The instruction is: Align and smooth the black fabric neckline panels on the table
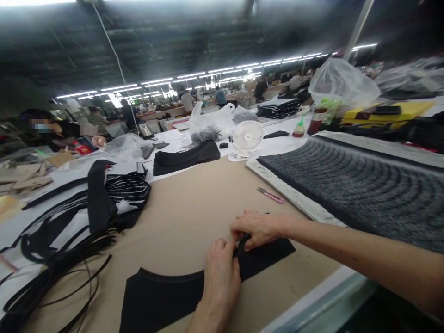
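A curved piece of black fabric (pixel 166 293) lies on the tan board (pixel 180 208) in front of me. My left hand (pixel 222 266) rests across the middle of the fabric, its fingers curled at the upper edge. Just to its right, my right hand (pixel 256 229) pinches a raised bit of the same edge between thumb and fingers. The two hands almost touch, and the fabric between them stands up in a small fold. Pink-handled thread snips (pixel 270 194) lie on the board beyond my right hand.
At left are a stack of black fabric pieces (pixel 128 189) and loose black strips (pixel 52 282). A white fan (pixel 247 137) stands behind the board. On the right lies a padded board with grey-black speckled fabric (pixel 347 180). Several people are in the background.
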The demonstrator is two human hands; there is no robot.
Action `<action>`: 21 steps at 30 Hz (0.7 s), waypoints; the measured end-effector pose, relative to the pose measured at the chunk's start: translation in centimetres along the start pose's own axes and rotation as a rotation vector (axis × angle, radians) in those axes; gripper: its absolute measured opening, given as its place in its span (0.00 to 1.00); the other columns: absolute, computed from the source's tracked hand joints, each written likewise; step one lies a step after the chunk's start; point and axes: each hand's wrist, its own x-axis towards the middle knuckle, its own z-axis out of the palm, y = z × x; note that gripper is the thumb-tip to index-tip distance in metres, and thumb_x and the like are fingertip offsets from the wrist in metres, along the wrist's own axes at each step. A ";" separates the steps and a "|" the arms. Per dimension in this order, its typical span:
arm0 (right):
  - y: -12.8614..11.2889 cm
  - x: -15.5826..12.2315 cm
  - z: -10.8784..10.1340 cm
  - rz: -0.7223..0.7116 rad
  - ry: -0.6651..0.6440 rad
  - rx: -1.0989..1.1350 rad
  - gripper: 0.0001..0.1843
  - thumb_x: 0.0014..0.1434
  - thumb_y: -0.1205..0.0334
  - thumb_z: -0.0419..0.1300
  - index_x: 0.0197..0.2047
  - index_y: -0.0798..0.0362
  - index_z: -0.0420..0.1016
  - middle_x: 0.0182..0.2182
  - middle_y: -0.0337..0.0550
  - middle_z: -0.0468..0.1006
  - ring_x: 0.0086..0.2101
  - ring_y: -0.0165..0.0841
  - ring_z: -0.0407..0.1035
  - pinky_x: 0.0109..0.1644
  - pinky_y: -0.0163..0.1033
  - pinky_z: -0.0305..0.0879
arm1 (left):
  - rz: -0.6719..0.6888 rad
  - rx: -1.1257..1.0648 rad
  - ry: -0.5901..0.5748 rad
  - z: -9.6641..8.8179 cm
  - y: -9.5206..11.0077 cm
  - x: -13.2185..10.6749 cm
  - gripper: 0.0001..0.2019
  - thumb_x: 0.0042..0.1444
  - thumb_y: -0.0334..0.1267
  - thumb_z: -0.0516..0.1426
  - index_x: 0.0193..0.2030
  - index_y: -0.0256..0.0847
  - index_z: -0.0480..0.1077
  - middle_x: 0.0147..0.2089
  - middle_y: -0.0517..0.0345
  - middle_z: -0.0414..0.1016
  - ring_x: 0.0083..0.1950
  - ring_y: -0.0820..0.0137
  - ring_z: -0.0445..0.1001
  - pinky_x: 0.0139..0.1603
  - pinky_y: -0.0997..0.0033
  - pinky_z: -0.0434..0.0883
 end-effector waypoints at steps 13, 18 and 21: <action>2.4 -1.0 1.3 -0.119 0.125 0.121 0.08 0.52 0.68 0.64 0.38 0.54 0.76 0.34 0.39 0.75 0.36 0.33 0.68 0.39 0.34 0.60 | -0.052 0.004 0.015 0.8 1.9 1.6 0.18 0.48 0.22 0.53 0.44 0.40 0.73 0.43 0.55 0.72 0.49 0.67 0.69 0.50 0.72 0.64; 2.6 -2.6 1.9 -0.208 0.227 0.092 0.07 0.56 0.72 0.62 0.39 0.54 0.76 0.35 0.41 0.74 0.40 0.33 0.67 0.45 0.35 0.61 | -0.026 0.049 0.004 1.3 2.6 1.3 0.18 0.55 0.21 0.48 0.45 0.40 0.74 0.43 0.55 0.72 0.46 0.68 0.70 0.50 0.71 0.66; 2.8 -3.5 2.2 -0.264 0.279 0.037 0.07 0.60 0.70 0.59 0.41 0.54 0.75 0.37 0.44 0.73 0.41 0.35 0.66 0.47 0.37 0.61 | 0.044 0.169 0.050 2.8 2.1 0.3 0.22 0.58 0.21 0.44 0.52 0.39 0.71 0.46 0.53 0.71 0.48 0.66 0.69 0.51 0.69 0.67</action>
